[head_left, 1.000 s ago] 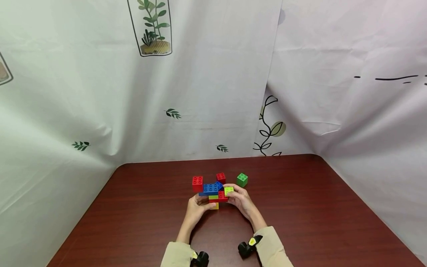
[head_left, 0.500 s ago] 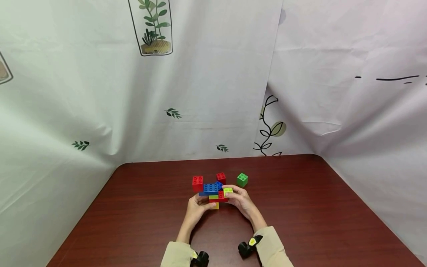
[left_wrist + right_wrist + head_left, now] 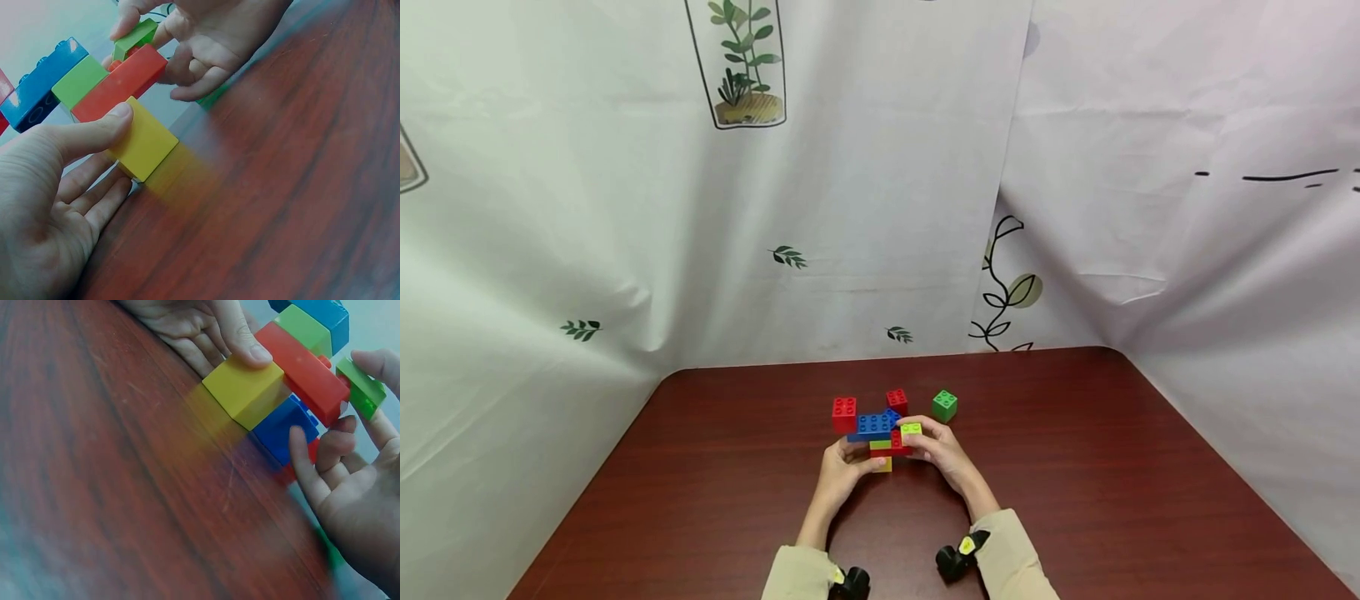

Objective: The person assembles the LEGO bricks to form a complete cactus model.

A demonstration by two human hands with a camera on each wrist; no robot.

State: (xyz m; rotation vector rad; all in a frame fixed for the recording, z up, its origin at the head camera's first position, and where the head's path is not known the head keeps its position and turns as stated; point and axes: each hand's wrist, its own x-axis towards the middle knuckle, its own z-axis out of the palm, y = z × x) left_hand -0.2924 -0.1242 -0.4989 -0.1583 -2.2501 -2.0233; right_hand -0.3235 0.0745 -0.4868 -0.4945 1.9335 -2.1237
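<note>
Both hands pinching at one brick assembly

Red-brown table; pale printed cloth hangs behind its far edge. Assembly about midway between side edges, nearer the far one. Left hand: thumb and fingers parted only by the yellow brick, gripped. Right hand: thumb and fingertip pinch the lime brick at the red brick's studs — seated or not, cannot tell. Table's near edge cut off.
</note>
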